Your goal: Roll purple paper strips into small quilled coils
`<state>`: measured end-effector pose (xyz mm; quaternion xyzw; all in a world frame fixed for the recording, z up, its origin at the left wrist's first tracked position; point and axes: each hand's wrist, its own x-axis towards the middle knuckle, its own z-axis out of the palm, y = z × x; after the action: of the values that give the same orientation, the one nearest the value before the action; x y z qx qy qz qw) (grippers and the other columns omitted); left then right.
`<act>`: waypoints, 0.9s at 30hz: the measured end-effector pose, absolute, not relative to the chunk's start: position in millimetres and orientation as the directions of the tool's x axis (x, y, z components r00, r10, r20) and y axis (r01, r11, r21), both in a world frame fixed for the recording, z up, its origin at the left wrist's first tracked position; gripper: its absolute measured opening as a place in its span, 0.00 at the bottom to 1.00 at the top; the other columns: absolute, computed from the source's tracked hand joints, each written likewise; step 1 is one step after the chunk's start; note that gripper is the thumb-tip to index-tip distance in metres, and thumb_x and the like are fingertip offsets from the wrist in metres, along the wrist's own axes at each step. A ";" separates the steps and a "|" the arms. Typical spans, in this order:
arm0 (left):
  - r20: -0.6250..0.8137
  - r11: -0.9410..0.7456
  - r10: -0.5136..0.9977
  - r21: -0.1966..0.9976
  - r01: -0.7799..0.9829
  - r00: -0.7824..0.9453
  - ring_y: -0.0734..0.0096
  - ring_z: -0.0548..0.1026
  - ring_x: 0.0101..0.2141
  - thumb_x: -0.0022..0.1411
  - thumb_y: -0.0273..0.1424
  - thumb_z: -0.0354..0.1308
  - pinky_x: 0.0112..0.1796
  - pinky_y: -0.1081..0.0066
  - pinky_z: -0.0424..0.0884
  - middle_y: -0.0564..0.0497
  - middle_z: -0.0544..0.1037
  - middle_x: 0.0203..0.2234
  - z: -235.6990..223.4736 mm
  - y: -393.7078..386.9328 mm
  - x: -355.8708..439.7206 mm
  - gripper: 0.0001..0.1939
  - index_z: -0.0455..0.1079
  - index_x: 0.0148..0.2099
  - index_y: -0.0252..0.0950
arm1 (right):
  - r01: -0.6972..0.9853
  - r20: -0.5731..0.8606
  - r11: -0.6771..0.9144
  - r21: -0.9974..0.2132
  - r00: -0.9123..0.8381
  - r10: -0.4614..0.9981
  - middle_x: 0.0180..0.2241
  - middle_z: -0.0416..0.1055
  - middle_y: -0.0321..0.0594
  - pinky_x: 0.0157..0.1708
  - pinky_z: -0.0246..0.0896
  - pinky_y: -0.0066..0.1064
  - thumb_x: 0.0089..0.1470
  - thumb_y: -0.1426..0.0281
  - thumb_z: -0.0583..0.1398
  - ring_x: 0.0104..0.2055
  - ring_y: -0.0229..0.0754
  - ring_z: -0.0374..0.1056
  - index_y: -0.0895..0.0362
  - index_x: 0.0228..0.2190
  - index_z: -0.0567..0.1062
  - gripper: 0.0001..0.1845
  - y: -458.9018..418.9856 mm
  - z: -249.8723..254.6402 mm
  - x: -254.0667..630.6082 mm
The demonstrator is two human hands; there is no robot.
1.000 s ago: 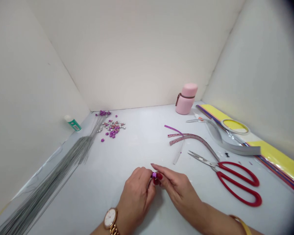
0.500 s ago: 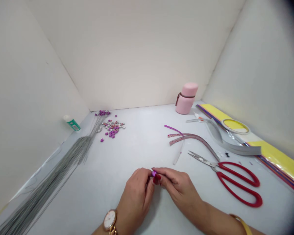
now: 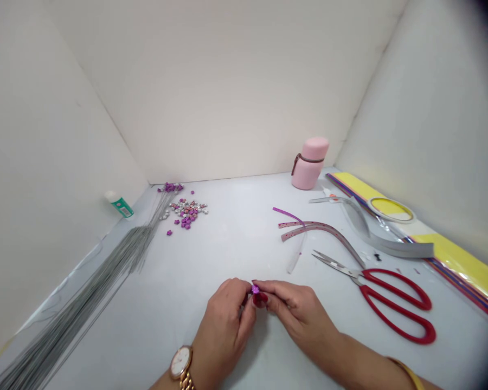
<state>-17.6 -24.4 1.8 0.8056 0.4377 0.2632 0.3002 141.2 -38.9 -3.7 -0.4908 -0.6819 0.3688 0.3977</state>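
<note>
Both hands meet at the front middle of the white table (image 3: 158,325). My left hand (image 3: 222,322) and my right hand (image 3: 295,309) pinch a small shiny purple piece (image 3: 255,290) between their fingertips, and the fingers hide most of it. A gold wristwatch (image 3: 181,363) sits on my left wrist. Nearest to my right hand lie red-handled scissors (image 3: 386,309), with their blades pointing up and left. Several pink, grey and purple strips (image 3: 321,227) curve on the table beyond my hands.
A bundle of thin wires (image 3: 106,271) runs along the left wall to a pile of small star beads (image 3: 187,211). A glue tube (image 3: 120,206) and a pink bottle (image 3: 309,165) stand at the back. A tape roll (image 3: 390,209) rests on yellow paper (image 3: 459,265) at right.
My right hand has moved slightly down and closer to my left hand. The fingers have shifted a little on the purple piece. The other objects stay in place.
</note>
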 end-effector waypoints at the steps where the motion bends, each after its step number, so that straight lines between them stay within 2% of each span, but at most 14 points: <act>1: 0.161 -0.436 0.863 0.715 0.546 0.478 0.68 0.68 0.29 0.62 0.26 0.43 0.31 0.69 0.63 0.51 0.70 0.27 2.0 -24.1 -17.4 0.08 0.63 0.34 0.37 | 0.370 0.176 0.243 -0.896 -0.207 0.962 0.32 0.75 0.38 0.35 0.66 0.27 0.55 0.71 0.52 0.33 0.38 0.70 0.53 0.40 0.73 0.13 -38.4 -3.0 141.3; 11: 0.162 -0.452 0.859 0.687 0.569 0.486 0.70 0.67 0.28 0.61 0.25 0.44 0.29 0.72 0.62 0.52 0.68 0.25 -0.6 -25.0 -17.7 0.08 0.62 0.32 0.37 | 0.387 0.200 0.281 -0.878 -0.236 0.951 0.33 0.75 0.38 0.37 0.66 0.27 0.55 0.73 0.52 0.34 0.39 0.70 0.53 0.40 0.73 0.13 -38.9 -0.2 143.1; 15: 0.213 -0.513 0.841 0.608 0.606 0.498 0.70 0.66 0.26 0.60 0.25 0.45 0.28 0.72 0.62 0.53 0.67 0.23 -2.0 -25.9 -17.2 0.08 0.60 0.29 0.37 | 0.425 0.226 0.312 -0.850 -0.241 0.944 0.32 0.75 0.37 0.36 0.65 0.27 0.55 0.75 0.51 0.34 0.38 0.70 0.54 0.40 0.72 0.14 -41.2 -3.2 141.7; 21: 0.301 -0.591 0.804 0.487 0.643 0.512 0.69 0.66 0.25 0.59 0.23 0.45 0.25 0.72 0.61 0.52 0.66 0.21 -3.5 -25.5 -15.7 0.09 0.59 0.27 0.37 | 0.561 0.364 0.427 -0.710 -0.227 0.903 0.34 0.75 0.44 0.37 0.66 0.33 0.54 0.77 0.48 0.36 0.42 0.70 0.59 0.41 0.70 0.15 -43.5 -11.9 136.6; 23: 0.283 -0.567 0.820 0.520 0.638 0.498 0.69 0.66 0.25 0.59 0.23 0.45 0.26 0.72 0.61 0.52 0.67 0.21 -3.4 -24.8 -16.1 0.09 0.59 0.27 0.37 | 0.557 0.355 0.415 -0.719 -0.218 0.909 0.35 0.75 0.44 0.38 0.66 0.33 0.54 0.76 0.49 0.37 0.42 0.70 0.58 0.41 0.71 0.15 -43.6 -12.4 136.1; 27: 0.215 -0.493 0.851 0.645 0.585 0.480 0.69 0.68 0.28 0.60 0.24 0.44 0.29 0.71 0.64 0.52 0.69 0.25 -1.7 -24.6 -18.6 0.08 0.62 0.32 0.37 | 0.471 0.279 0.336 -0.815 -0.189 0.941 0.36 0.74 0.41 0.39 0.66 0.30 0.56 0.73 0.49 0.37 0.40 0.70 0.56 0.43 0.70 0.15 -43.4 -9.1 137.9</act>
<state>-18.6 -24.6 -1.7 0.8226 0.4362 0.2641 0.2518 137.9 -43.4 -9.1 -0.4954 -0.7130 0.2939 0.3998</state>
